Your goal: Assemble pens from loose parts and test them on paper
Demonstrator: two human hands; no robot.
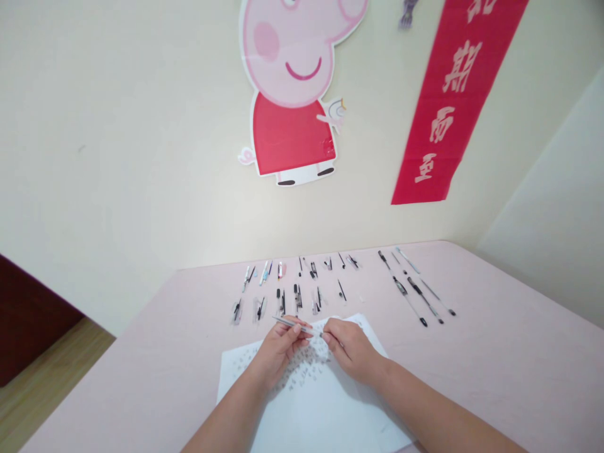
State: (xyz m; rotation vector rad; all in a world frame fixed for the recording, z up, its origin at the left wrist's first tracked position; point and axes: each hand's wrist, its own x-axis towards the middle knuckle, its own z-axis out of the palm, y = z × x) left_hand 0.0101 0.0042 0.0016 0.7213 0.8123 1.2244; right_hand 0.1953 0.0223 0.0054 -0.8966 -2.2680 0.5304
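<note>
Over the white paper [302, 409], my left hand [281, 345] is closed around a slim pen [306, 329] with a clear barrel and a grey tip pointing up and left. My right hand [350, 347] pinches the pen's other end, its fingertips hiding that end. Small dark handwritten marks cover the upper part of the paper beneath both hands. Beyond the paper lie two rows of pens taken apart into barrels, caps and dark refills, among them a black refill [342, 290] close above my hands.
Several long pens, including a black-gripped pen [425, 299], lie at the right of the pink tabletop [476, 371]. The wall behind carries a cartoon pig cutout [295, 135] and a red banner [438, 94]. The table's far edge meets this wall.
</note>
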